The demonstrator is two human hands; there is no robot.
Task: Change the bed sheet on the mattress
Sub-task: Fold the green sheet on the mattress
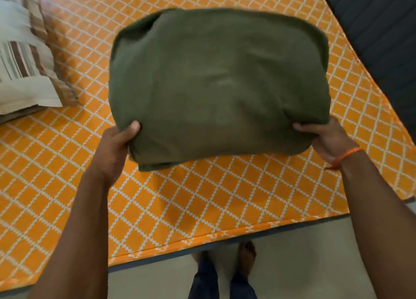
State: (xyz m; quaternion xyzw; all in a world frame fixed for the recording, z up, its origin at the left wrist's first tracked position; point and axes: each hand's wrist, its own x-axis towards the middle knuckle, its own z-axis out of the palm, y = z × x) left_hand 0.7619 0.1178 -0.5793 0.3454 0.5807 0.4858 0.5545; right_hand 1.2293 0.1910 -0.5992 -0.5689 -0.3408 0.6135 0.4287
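A: Low bed on a pale floor [292, 253], seen from above. Orange sheet [168, 204] with a white lattice print spread flat over the mattress [236, 242], of which only a thin dark edge peeks out along the near side.

B: Far left?

A: Striped pillows [24, 58], cream and brown, stacked on the sheet near the top left corner. Well apart from the bundle.

B: Then the left hand?

A: Left hand [114, 150], thumb over the top, grip closed on the near left corner of a folded green cloth [216, 85]. Fingers underneath, hidden.

B: And the cloth itself?

A: Thick, olive, folded into a fat square. Held over the middle of the bed, near edge lifted; whether the far part rests on the sheet, impossible to tell, and motion blur adds nothing.

B: Right side?

A: Right hand [328, 141], orange thread [346, 156] round the wrist, grip likewise closed on the near right corner. Beyond it, a dark grey surface [382, 40] beside the bed.

B: Progress?

A: Early, by the look of it. Orange sheet fully on, pillows not yet cleared. Left to do, probably: clear the bed, strip the orange sheet, spread and tuck a fresh one. Whether the green bundle is that fresh sheet or only a blanket, not clear.
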